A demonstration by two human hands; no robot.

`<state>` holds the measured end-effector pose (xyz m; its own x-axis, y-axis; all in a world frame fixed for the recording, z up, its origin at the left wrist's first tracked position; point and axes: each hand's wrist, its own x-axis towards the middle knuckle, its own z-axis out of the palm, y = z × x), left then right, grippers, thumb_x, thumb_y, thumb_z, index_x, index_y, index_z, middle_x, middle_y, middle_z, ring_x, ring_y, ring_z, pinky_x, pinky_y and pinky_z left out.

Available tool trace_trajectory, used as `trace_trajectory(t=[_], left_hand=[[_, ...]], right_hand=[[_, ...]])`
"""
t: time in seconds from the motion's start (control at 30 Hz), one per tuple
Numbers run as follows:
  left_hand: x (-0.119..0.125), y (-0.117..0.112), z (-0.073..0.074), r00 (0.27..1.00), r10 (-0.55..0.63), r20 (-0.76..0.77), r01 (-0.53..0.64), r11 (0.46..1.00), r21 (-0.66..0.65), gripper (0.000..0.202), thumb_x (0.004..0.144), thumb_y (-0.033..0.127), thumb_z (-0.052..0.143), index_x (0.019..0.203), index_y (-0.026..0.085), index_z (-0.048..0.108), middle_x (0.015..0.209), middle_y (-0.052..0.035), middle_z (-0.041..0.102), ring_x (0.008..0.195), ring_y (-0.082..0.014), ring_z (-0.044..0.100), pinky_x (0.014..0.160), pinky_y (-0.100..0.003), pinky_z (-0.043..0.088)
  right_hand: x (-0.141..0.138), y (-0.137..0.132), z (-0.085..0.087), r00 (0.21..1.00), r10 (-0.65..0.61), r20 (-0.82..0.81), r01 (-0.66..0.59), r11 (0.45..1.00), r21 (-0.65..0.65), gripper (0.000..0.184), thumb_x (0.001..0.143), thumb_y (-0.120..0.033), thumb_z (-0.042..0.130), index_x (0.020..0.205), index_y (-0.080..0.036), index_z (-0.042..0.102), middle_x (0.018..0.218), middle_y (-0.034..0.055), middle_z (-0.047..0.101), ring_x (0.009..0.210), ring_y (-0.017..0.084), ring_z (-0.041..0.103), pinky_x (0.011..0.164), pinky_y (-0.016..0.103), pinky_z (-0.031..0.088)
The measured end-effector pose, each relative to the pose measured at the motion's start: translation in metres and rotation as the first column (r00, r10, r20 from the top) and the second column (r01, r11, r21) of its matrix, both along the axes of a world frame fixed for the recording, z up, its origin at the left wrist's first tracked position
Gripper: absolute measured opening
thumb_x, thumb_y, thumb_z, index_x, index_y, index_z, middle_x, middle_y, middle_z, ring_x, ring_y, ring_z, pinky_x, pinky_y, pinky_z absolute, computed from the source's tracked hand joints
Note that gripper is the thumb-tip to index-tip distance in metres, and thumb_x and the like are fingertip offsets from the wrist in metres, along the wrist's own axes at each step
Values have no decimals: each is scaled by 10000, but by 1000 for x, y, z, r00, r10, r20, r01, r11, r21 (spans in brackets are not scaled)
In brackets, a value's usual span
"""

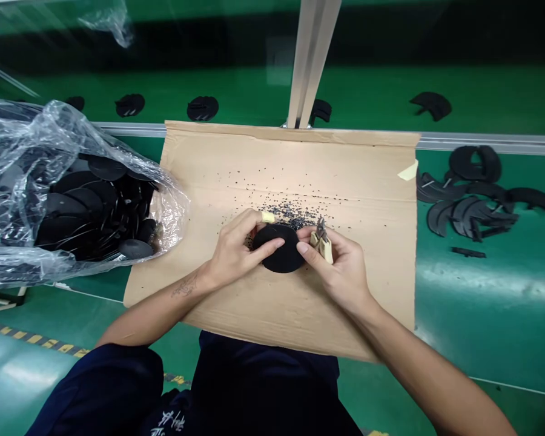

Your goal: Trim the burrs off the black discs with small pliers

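Note:
A round black disc (pixel 279 254) is held between both hands over a sheet of cardboard (pixel 336 303). My left hand (pixel 238 245) pinches its left side, thumb on top; a yellowish wrap covers one fingertip. My right hand (pixel 340 266) grips the disc's right edge with thumb and fingertip. That same hand also carries small nippers (pixel 321 239) with pale yellow handles, jaws pointing away from me. Many tiny black trimmings (pixel 290 213) are scattered on the cardboard just beyond the disc.
At left, a clear plastic bag (pixel 163 181) lies with its mouth towards the cardboard, full of black discs (pixel 86 200). Curved black pieces (pixel 467 209) are piled on the green table (pixel 481 309) at right. An upright metal post (pixel 313 60) stands at the cardboard's far edge.

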<state>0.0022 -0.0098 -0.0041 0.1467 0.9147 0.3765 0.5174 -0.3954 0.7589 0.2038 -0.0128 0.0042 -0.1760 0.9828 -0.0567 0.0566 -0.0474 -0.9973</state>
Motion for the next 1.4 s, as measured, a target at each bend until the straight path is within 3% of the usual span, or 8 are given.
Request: trace_trajectory(t=[0.1, 0.23, 0.33, 0.43, 0.53, 0.63, 0.9, 1.4], left_hand=[[-1, 2, -1, 992, -61, 109, 81, 979, -187, 264, 894, 419, 724, 1002, 181, 690, 894, -35, 686, 792, -140, 617, 720, -255, 507], [-3, 4, -1, 949, -138, 284, 238, 904, -355, 320, 915, 466, 689, 885, 148, 706, 774, -24, 682, 681, -123, 615, 612, -227, 499], [-5, 4, 3, 954, -166, 249, 229, 942, -247, 260, 916, 409, 706, 904, 150, 713, 797, -28, 706, 707, -122, 645, 646, -229, 525], [-5, 2, 5, 973, -205, 104, 208, 978, -20, 207, 900, 337, 740, 1010, 162, 717, 902, -52, 743, 813, -137, 684, 746, -256, 567], [-5, 0, 4, 969, -246, -4, 243, 957, 160, 226, 897, 281, 746, 1080, 154, 709, 951, -74, 746, 871, -146, 700, 779, -269, 589], [-5, 0, 1, 968, -251, 7, 242, 940, 242, 276, 890, 276, 755, 1140, 171, 705, 962, -69, 733, 853, -134, 698, 739, -253, 592], [-4, 2, 4, 951, -308, 30, 293, 926, 238, 365, 921, 318, 713, 1261, 196, 664, 1039, -85, 730, 943, -156, 701, 811, -293, 606], [-10, 3, 11, 938, -346, -12, 340, 915, 218, 299, 909, 261, 729, 1187, 162, 678, 1018, -95, 748, 914, -159, 720, 798, -292, 610]], right_hand=[[-1, -2, 3, 1000, 4, 31, -6, 998, 68, 193, 885, -401, 727, 910, -213, 693, 854, 21, 711, 753, 160, 659, 687, 280, 558], [0, -5, 5, 996, 4, 91, -17, 989, 147, 134, 919, -349, 691, 932, -215, 690, 939, 37, 734, 820, 176, 691, 755, 304, 585], [2, -3, 3, 986, -3, 169, -43, 962, 269, 118, 922, -319, 693, 982, -218, 707, 961, 51, 748, 833, 188, 704, 770, 329, 596], [5, 1, 0, 962, -44, 270, -93, 876, 474, 149, 902, -275, 722, 1038, -217, 716, 969, 81, 753, 870, 220, 711, 778, 369, 599], [7, 4, -2, 956, -28, 293, -164, 774, 611, 149, 894, -161, 699, 1035, -208, 708, 971, 97, 745, 890, 222, 713, 757, 362, 596], [7, 3, -3, 955, -7, 295, -195, 734, 650, 182, 885, -98, 675, 1026, -209, 698, 949, 86, 737, 852, 202, 716, 723, 333, 594], [7, -1, -5, 949, -61, 309, -171, 722, 670, 221, 862, -83, 694, 1030, -227, 679, 918, 71, 728, 814, 193, 708, 683, 318, 587], [3, -5, -7, 956, -45, 291, -159, 754, 637, 213, 858, -110, 712, 1025, -238, 674, 900, 59, 722, 788, 195, 698, 647, 318, 571]])
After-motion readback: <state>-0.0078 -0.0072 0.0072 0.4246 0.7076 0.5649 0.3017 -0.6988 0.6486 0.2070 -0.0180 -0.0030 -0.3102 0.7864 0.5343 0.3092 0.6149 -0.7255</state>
